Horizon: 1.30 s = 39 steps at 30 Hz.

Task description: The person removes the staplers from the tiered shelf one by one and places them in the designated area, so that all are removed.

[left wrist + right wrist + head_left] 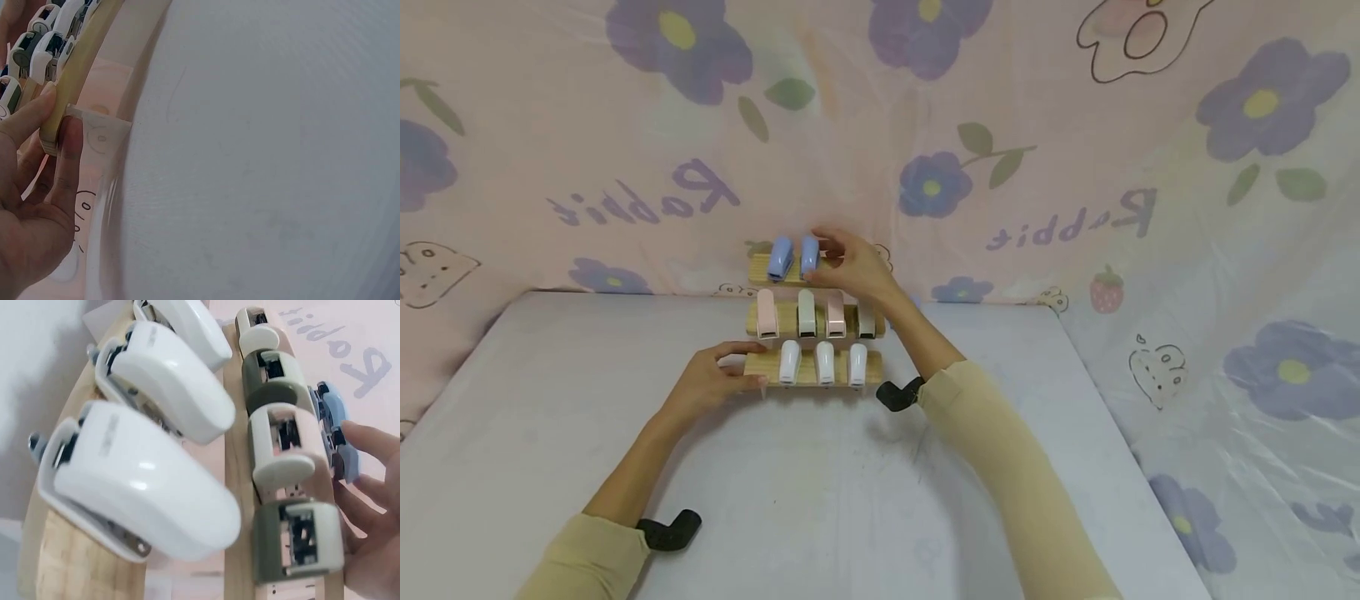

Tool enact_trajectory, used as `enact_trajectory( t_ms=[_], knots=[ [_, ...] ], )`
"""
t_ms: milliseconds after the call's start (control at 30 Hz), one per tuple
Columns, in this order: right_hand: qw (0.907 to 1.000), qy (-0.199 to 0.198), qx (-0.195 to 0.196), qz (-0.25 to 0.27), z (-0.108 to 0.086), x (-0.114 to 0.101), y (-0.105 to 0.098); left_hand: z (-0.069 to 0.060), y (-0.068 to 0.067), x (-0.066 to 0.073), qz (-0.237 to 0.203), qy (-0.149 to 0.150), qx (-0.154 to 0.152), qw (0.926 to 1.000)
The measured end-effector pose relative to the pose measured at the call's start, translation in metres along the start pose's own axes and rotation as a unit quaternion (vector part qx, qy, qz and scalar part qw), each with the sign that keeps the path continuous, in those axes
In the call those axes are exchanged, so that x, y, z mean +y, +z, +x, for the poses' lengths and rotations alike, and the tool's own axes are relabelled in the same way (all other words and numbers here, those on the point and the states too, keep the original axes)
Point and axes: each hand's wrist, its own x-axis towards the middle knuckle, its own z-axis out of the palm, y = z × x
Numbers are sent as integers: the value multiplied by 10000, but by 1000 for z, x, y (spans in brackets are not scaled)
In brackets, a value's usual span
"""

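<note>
Two light blue mini staplers stand on the wooden top step [757, 268] of a three-step rack. My right hand [859, 268] pinches the right blue stapler [809, 253] between thumb and fingers; the left blue stapler [780, 258] stands beside it, untouched. At the left end of the wooden front step [756, 365], my left hand [700, 385] grips the board. In the left wrist view its thumb lies over the board and its fingers [70, 150] are underneath, by a clear support [103, 119]. The right wrist view shows the blue stapler [351, 459] partly behind the fingers.
Several pink and green mini staplers, including a green one [806, 313], line the middle step. White staplers, one of them central [825, 362], stand on the front step. The rack sits at the back of a white-covered table [820, 492], against a flowered curtain [820, 150].
</note>
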Motion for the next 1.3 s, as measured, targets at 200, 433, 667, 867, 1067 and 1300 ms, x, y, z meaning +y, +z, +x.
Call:
enact_trajectory(
  t_ms=[200, 433, 667, 867, 1067, 1300],
  knots=[
    [9999, 6, 79, -127, 2, -2, 4, 0, -1, 0, 6, -74, 8, 10000],
    [9998, -92, 157, 46, 1, -1, 2, 1, -1, 0, 23, -71, 18, 10000],
    [9995, -109, 146, 267, -2, 0, -1, 1, 0, -1, 73, -94, 89, 9999],
    [9991, -164, 131, 355, -9, 3, -8, 2, 1, 0, 14, -89, 52, 9999],
    [9987, -157, 42, 488, -15, 9, -18, 1, 2, 1, -87, -93, 14, 9999],
    [9976, -64, -145, 678, -21, 13, -31, 2, 1, -2, 74, -30, 97, 9999]
  ],
)
